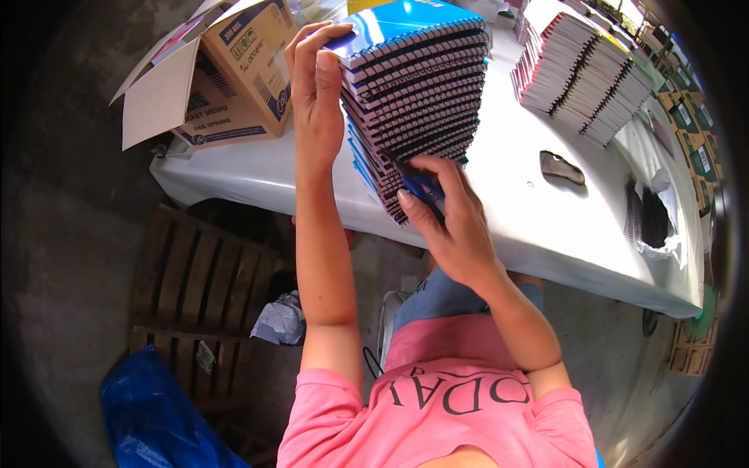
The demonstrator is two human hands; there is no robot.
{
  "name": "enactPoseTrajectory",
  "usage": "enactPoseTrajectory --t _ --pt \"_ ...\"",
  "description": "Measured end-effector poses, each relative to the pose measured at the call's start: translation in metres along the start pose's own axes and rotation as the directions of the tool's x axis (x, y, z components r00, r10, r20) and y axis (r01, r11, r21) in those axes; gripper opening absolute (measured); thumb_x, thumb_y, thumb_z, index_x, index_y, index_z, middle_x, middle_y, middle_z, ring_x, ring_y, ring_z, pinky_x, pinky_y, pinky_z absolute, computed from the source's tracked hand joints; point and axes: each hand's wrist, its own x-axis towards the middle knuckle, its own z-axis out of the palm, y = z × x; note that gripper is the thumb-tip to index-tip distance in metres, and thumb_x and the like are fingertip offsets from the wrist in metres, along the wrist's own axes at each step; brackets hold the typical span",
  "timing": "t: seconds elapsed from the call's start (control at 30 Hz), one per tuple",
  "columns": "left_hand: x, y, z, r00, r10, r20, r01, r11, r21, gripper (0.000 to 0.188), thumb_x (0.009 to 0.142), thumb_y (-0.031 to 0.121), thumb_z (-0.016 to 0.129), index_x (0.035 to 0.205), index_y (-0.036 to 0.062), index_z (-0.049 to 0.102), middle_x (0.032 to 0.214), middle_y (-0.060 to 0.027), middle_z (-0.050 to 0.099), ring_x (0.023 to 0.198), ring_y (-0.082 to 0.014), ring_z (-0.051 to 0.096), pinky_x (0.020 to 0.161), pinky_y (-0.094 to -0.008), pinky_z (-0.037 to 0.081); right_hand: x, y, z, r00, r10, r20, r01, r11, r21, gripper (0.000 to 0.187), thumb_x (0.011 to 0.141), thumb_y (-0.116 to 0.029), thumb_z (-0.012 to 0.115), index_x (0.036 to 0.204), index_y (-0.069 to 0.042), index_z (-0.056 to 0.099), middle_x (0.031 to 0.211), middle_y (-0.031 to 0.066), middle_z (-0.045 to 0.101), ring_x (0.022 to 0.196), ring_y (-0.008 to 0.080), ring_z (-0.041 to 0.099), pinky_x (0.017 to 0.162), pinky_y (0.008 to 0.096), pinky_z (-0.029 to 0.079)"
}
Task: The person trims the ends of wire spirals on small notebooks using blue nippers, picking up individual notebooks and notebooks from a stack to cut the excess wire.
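Note:
A tall stack of spiral notebooks (417, 93) with blue glossy covers stands at the near edge of the white-covered table, its black coil bindings facing me. My left hand (318, 86) grips the stack's upper left corner, fingers bent over the top cover and thumb along the side. Lower down, my right hand (456, 214) is closed around a pliers-like tool with blue handles (424, 186). The tool's dark tip lies against the coils in the lower part of the stack. Much of the tool is hidden by my fingers.
An opened cardboard box (242, 74) sits at the table's left end. More stacked spiral notebooks (577, 74) stand at the back right. A dark flat object (562, 168) and a plastic bag with black coils (655, 214) lie on the right. A wooden pallet (199, 273) is below left.

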Motion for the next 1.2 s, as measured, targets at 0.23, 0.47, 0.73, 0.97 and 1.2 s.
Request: enactPoseTrajectory --t 0.23,0.47,0.73,0.97,1.2 --pt "0.001 -0.002 0.000 1.000 0.003 0.003 -0.003 1.000 -0.009 0.046 0.098 0.046 0.033 0.112 0.0109 0.058 0.122 -0.0105 0.047 0.120 -0.0229 0.040 0.101 -0.0341 0.032 0.003 -0.001 -0.002 0.981 -0.187 -0.060 0.142 0.885 -0.444 0.039 0.084 -0.029 0.063 0.118 -0.013 0.052 0.108 0.0081 0.050 0.096 0.0253 0.052 0.083 0.0429 0.036" --pt "-0.001 -0.001 -0.001 0.998 -0.053 0.023 0.052 0.998 0.032 0.046 0.098 0.047 0.032 0.114 0.0108 0.056 0.119 -0.0080 0.048 0.115 -0.0187 0.041 0.097 -0.0300 0.031 0.007 0.004 -0.001 0.986 -0.165 0.009 0.159 0.935 -0.317 0.030 0.086 -0.026 0.061 0.111 -0.011 0.053 0.090 0.0072 0.054 0.074 0.0245 0.059 0.061 0.0365 0.045" --pt "0.002 -0.006 -0.003 0.999 0.027 0.025 -0.029 0.998 0.049 0.047 0.098 0.048 0.032 0.119 0.0120 0.053 0.116 -0.0037 0.050 0.105 -0.0112 0.046 0.087 -0.0232 0.036 0.010 0.000 -0.014 0.984 0.128 0.121 -0.140 0.986 0.096 0.031 0.087 -0.029 0.060 0.110 -0.008 0.056 0.090 0.0110 0.058 0.078 0.0281 0.060 0.070 0.0393 0.047" --pt "0.001 -0.015 -0.002 0.995 -0.101 0.022 0.103 0.983 -0.154 0.049 0.098 0.049 0.031 0.123 0.0108 0.049 0.114 -0.0019 0.052 0.102 -0.0085 0.050 0.083 -0.0209 0.040 0.003 0.010 -0.007 0.962 -0.271 -0.031 0.219 0.835 -0.506 0.037 0.081 -0.027 0.065 0.114 -0.014 0.055 0.105 0.0067 0.053 0.094 0.0260 0.056 0.081 0.0426 0.041" --pt "-0.001 0.014 0.005 0.978 -0.206 0.033 0.208 0.971 -0.118 0.047 0.099 0.047 0.031 0.123 0.0107 0.049 0.115 -0.0018 0.053 0.101 -0.0071 0.051 0.082 -0.0194 0.041 0.003 0.008 -0.006 0.994 0.032 0.104 -0.030 0.999 -0.020 0.016 0.089 -0.020 0.057 0.101 -0.011 0.053 0.081 0.0072 0.056 0.067 0.0245 0.059 0.060 0.0352 0.045"
